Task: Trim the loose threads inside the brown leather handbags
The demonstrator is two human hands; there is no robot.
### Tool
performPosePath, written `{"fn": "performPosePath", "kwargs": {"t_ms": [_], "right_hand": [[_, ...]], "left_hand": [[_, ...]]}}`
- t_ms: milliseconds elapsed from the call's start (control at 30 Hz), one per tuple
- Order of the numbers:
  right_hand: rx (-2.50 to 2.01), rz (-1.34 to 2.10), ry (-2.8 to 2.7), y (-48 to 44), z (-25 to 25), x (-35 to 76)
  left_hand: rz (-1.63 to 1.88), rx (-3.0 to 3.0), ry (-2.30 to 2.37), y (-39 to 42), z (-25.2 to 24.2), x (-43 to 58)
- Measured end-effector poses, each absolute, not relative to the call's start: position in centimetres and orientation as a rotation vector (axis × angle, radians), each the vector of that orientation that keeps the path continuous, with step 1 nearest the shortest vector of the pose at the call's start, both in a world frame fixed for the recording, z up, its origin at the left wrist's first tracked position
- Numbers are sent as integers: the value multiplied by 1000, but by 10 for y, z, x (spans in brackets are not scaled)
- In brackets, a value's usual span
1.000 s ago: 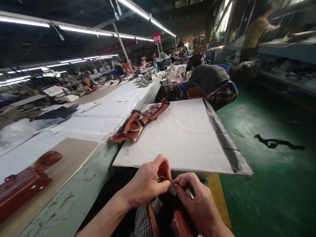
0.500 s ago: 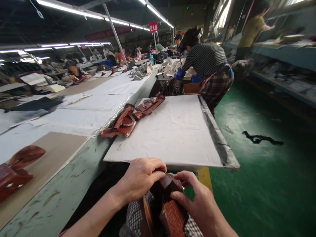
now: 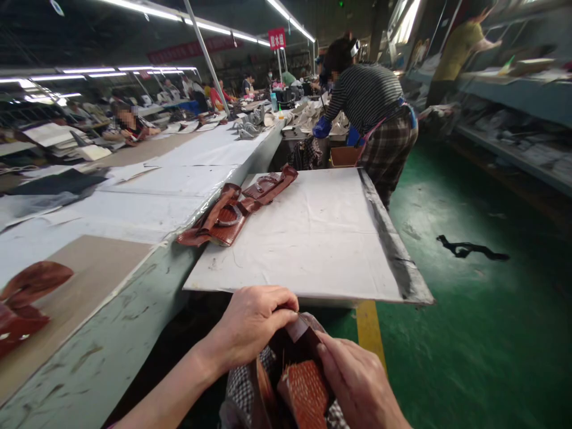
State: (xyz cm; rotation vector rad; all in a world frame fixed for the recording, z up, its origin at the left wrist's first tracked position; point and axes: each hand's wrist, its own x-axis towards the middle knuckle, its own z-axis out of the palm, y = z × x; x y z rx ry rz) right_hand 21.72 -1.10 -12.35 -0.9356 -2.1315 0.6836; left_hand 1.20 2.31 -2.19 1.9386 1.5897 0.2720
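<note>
A brown leather bag piece [image 3: 306, 390] is held low in front of me, its dark inner side facing up and its lower part cut off by the picture edge. My left hand [image 3: 263, 313] pinches its far top edge between thumb and fingers, beside a pale patch [image 3: 297, 328]. On the right side of the same edge, my right hand [image 3: 351, 372] is closed, thumb inside. Checked cloth [image 3: 243, 396] shows beneath the piece. Beyond my hands, reddish-brown leather bag panels with handles [image 3: 227, 221] lie along the left side of a white-covered board [image 3: 313, 238].
A long table [image 3: 147, 232] with white sheets runs along my left, another brown leather piece [image 3: 27, 304] on its near end. A person in a striped top [image 3: 373, 98] bends over beyond the board. A black strip [image 3: 471, 247] lies on the green floor [image 3: 473, 333].
My right hand has closed in on the edge; its thumb and fingers were spread wider before. The left hand keeps its pinch. The view has shifted slightly.
</note>
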Motion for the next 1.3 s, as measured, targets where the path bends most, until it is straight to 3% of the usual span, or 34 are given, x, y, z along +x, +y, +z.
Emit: {"fn": "performPosePath", "kwargs": {"t_ms": [267, 500, 767, 1067, 1300], "right_hand": [[-888, 1514, -1901, 23, -87, 207], [-851, 1308, -1998, 29, -93, 176], [-879, 1006, -1985, 24, -103, 177], [-852, 1103, -2041, 18, -94, 191], [-919, 1093, -2048, 25, -92, 188]], "left_hand": [[329, 1921, 1532, 15, -14, 18], [521, 1601, 1690, -12, -2, 16], [743, 1503, 1804, -42, -28, 5], [697, 1358, 1582, -40, -5, -12], [630, 1761, 1615, -37, -12, -9]]}}
